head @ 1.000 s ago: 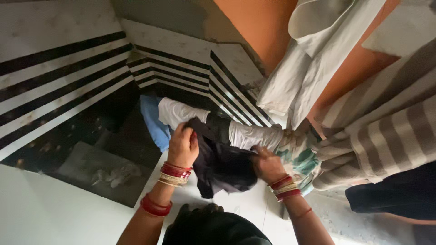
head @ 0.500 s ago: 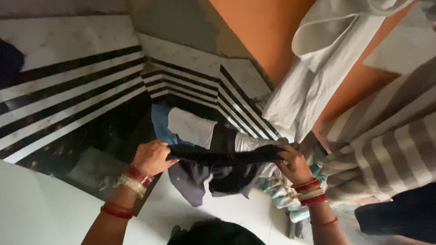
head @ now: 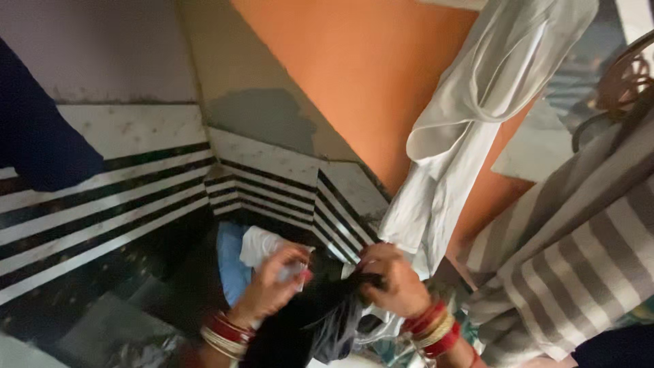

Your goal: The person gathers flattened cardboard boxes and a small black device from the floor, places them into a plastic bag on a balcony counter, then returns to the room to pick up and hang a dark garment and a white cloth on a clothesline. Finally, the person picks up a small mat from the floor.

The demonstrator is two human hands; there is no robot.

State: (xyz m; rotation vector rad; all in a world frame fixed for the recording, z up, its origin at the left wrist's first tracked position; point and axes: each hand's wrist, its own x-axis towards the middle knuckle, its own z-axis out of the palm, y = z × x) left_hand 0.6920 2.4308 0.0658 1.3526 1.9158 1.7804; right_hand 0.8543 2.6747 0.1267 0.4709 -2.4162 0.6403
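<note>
The left hand [head: 272, 289] and the right hand [head: 395, 283] both clamp the black garment [head: 306, 327], which hangs between them.

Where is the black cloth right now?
In the head view the black cloth is low in the middle, gripped between the left hand and the right hand, just below the hanging white garment.
</note>
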